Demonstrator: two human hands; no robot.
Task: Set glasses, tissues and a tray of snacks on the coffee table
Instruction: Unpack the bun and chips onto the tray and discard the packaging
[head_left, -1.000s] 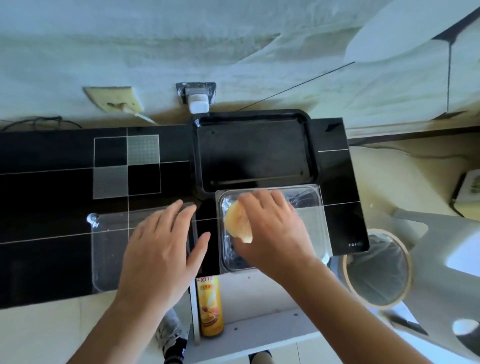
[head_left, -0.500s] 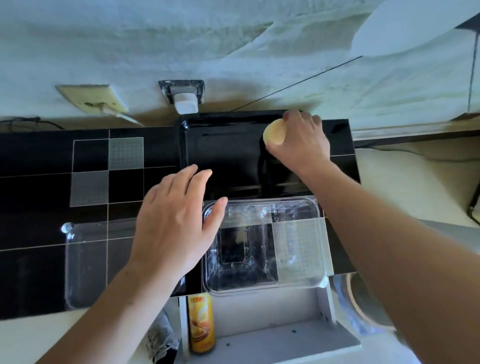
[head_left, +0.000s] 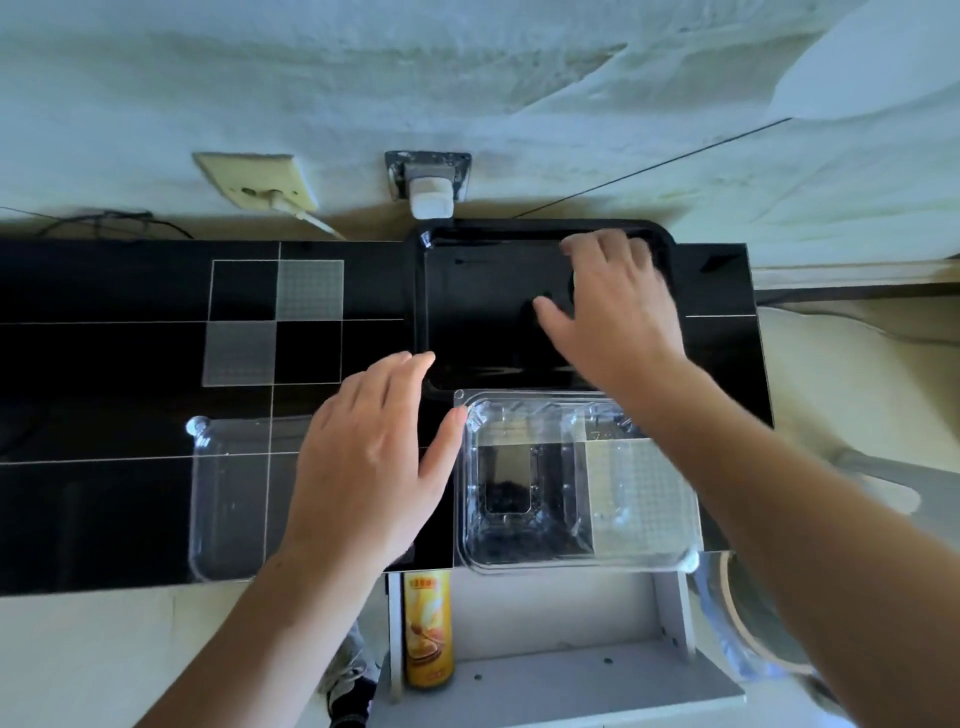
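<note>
Fingers of right hand (head_left: 618, 317) loosely curled over far-right part of black tray (head_left: 441, 312); can't tell if they grip anything, palm side hidden. Left hand (head_left: 369, 462) flat, fingers straight and together, thumb apart, resting on clear lid (head_left: 228, 499). Tray sits on black table (head_left: 104, 364) by wall, long axis left-right. Clear box (head_left: 582, 483) just near side of tray, also lying left-right. Yellow can (head_left: 428, 629) upright below table edge; label writing too blurred to read.
</note>
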